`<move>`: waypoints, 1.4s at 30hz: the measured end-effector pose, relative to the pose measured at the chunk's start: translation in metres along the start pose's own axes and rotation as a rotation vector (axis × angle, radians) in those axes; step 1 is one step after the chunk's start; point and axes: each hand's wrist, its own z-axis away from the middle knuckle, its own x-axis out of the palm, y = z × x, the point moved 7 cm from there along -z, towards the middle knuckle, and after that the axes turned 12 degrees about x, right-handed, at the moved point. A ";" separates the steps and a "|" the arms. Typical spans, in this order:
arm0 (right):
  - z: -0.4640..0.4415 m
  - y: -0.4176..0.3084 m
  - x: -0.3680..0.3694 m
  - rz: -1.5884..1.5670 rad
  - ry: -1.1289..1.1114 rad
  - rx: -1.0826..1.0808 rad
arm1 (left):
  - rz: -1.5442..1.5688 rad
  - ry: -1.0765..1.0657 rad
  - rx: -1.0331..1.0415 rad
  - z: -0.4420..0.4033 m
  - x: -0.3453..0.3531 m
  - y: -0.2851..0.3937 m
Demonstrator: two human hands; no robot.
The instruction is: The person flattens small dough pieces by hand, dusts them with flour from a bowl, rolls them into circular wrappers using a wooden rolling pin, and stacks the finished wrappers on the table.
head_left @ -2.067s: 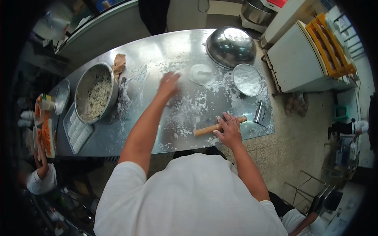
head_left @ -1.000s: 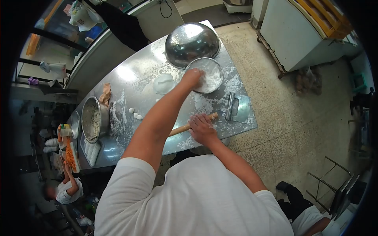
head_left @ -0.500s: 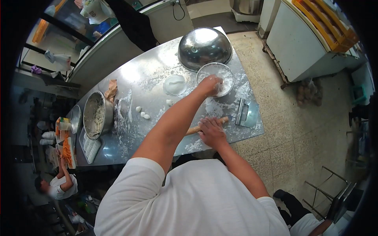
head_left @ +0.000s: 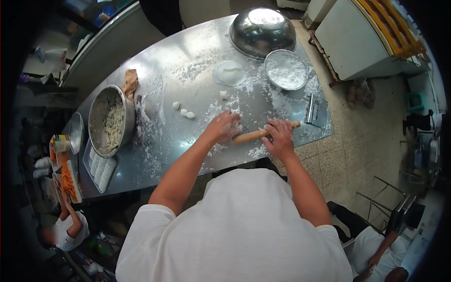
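My left hand [head_left: 225, 127] is low over the metal table, its fingers curled down around white flour, beside the left end of a wooden rolling pin [head_left: 253, 136]. My right hand [head_left: 281, 137] rests on the pin's right part with the fingers over it. Beyond my hands lie a round white sheet of dough [head_left: 229, 73] and several small dough balls [head_left: 184, 112]. A bowl of flour [head_left: 286, 70] stands at the back right. Near the right edge lies a metal scraper [head_left: 316, 111].
An upturned steel bowl [head_left: 263, 33] stands at the back of the table [head_left: 155, 75]. To the left are a bowl of crumbly mixture [head_left: 114, 123], a tray of white rolls [head_left: 100, 170] and brown paper [head_left: 130, 83]. Other people are at the lower left and lower right.
My left hand has come out of the flour bowl and back toward me, to the rolling pin's left end. My right hand stays on the pin. The camera view has shifted.
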 end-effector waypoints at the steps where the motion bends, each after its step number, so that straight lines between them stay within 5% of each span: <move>1: 0.005 -0.002 0.002 0.007 -0.015 -0.001 | 0.000 -0.040 -0.061 -0.006 -0.005 0.002; 3: 0.004 -0.004 0.003 0.048 -0.002 0.000 | 0.004 -0.070 -0.120 -0.022 0.004 0.005; 5: 0.002 -0.006 0.003 0.059 -0.016 0.003 | -0.400 0.333 -0.044 -0.033 -0.001 0.013; 8: 0.003 -0.007 0.003 0.082 -0.049 0.033 | -0.509 0.211 0.210 -0.036 0.032 0.001; 11: 0.008 -0.008 0.006 0.098 -0.072 0.058 | -0.550 0.175 0.153 -0.048 0.017 -0.013; 21: 0.003 -0.007 0.005 0.096 -0.042 -0.008 | -0.284 0.143 0.072 -0.040 0.011 -0.011; 23: 0.008 -0.011 0.004 0.100 -0.043 0.010 | 0.345 0.352 -0.014 -0.021 -0.013 -0.017; 26: 0.009 -0.013 0.007 0.123 -0.105 0.032 | -0.062 0.070 0.075 0.004 0.005 -0.023; 31: 0.007 -0.040 0.015 0.225 -0.223 0.011 | 0.227 0.094 -0.113 0.021 0.012 0.002; 36: -0.113 -0.057 0.041 0.357 -0.182 0.198 | 0.214 0.249 -0.200 0.014 0.004 -0.010; 40: -0.136 -0.066 0.042 0.280 -0.029 0.069 | 0.182 0.330 -0.085 -0.002 -0.006 -0.019; 42: -0.102 -0.058 0.036 0.265 -0.055 0.053 | 0.061 0.167 0.014 -0.005 0.011 -0.016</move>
